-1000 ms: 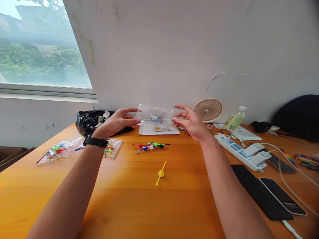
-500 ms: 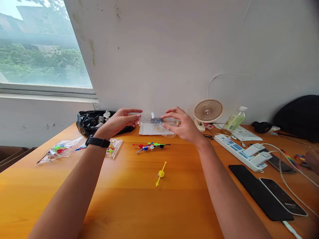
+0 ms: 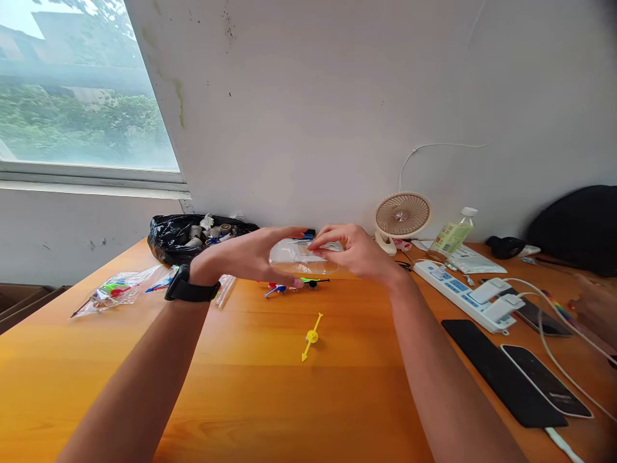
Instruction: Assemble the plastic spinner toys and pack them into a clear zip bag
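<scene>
My left hand (image 3: 255, 256), a black band on its wrist, and my right hand (image 3: 354, 252) meet above the far middle of the wooden table (image 3: 289, 399). Between them they hold a small clear plastic bag (image 3: 296, 255) with a small dark part at its top edge. Right under the hands lies a cluster of coloured plastic arrow pieces (image 3: 289, 284). A single yellow arrow piece (image 3: 312, 335) lies nearer to me on the table.
A black bag of scraps (image 3: 193, 236) sits at the back left, clear packets of coloured pieces (image 3: 116, 292) left. A small fan (image 3: 402, 215), a bottle (image 3: 453, 233), a power strip (image 3: 470, 296) and phones (image 3: 544, 379) lie right. Another person's hand (image 3: 595, 305) shows at the right edge.
My hands lowered the clear bag from in front of the wall and drew together over the coloured pieces. Another person's hand came into view at the right edge.
</scene>
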Demonstrator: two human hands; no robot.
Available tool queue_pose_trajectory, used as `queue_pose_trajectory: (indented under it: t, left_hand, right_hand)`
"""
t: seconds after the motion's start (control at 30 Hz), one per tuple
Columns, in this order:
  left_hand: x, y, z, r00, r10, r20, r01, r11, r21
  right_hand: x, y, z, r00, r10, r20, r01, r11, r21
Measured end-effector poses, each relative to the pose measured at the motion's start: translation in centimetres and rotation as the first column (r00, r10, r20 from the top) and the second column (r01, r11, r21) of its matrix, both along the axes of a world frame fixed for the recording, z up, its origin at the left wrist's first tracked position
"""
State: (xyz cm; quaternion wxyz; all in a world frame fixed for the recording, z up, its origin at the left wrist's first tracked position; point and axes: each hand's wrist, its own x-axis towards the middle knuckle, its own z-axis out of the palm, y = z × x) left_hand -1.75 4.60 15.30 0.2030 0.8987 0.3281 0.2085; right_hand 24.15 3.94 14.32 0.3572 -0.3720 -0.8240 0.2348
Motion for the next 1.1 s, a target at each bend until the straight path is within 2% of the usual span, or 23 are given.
queue_pose_trajectory:
  t: [0.1, 0.2, 0.3, 0.43, 0.57, 0.67, 0.77, 0.87, 1.1]
  left_hand:
    - [0.4, 0.5, -0.8, 0.995, -0.072, -0.074, 0.066, 0.995, -0.081]
    - [0.6, 1.0, -1.2, 0.984, -0.174, -0.029, 0.163, 0.958, -0.235]
    - [0.8, 1.1, -1.2, 0.97, -0.237, 0.054, 0.239, 0.89, -0.39]
    - [0.8, 1.3, -1.2, 0.964, -0.229, 0.132, 0.264, 0.849, -0.457]
    - [0.8, 1.5, -1.2, 0.96, -0.23, 0.16, 0.279, 0.828, -0.486]
    - [1.1, 1.3, -1.1, 0.964, -0.231, 0.129, 0.265, 0.831, -0.489]
    - [1.5, 1.1, -1.0, 0.957, -0.258, 0.131, 0.288, 0.792, -0.538]
    - [1.7, 0.9, -1.0, 0.946, -0.275, 0.173, 0.324, 0.75, -0.577]
    - [2.0, 0.6, -1.0, 0.929, -0.316, 0.193, 0.368, 0.73, -0.577]
  right_hand:
    - [-0.4, -0.9, 0.6, 0.999, 0.041, 0.028, -0.04, 0.999, -0.029]
    - [-0.4, -1.5, 1.3, 0.998, 0.034, 0.051, -0.032, 0.999, -0.024]
    - [0.0, -1.8, 2.0, 0.999, 0.015, -0.044, -0.014, 1.0, 0.002]
    - [0.9, -2.2, 2.9, 0.984, 0.036, -0.175, -0.039, 0.999, -0.012]
    - [1.2, -2.8, 3.5, 0.992, 0.126, -0.001, -0.125, 0.988, -0.091]
    - [0.8, -3.1, 3.5, 0.958, 0.25, 0.142, -0.227, 0.961, -0.159]
    - [0.1, -3.2, 3.3, 0.91, 0.335, 0.243, -0.292, 0.936, -0.198]
    - [-0.2, -3.3, 3.1, 0.864, 0.386, 0.322, -0.323, 0.917, -0.233]
    - [0.1, -3.0, 2.5, 0.773, 0.456, 0.441, -0.357, 0.887, -0.292]
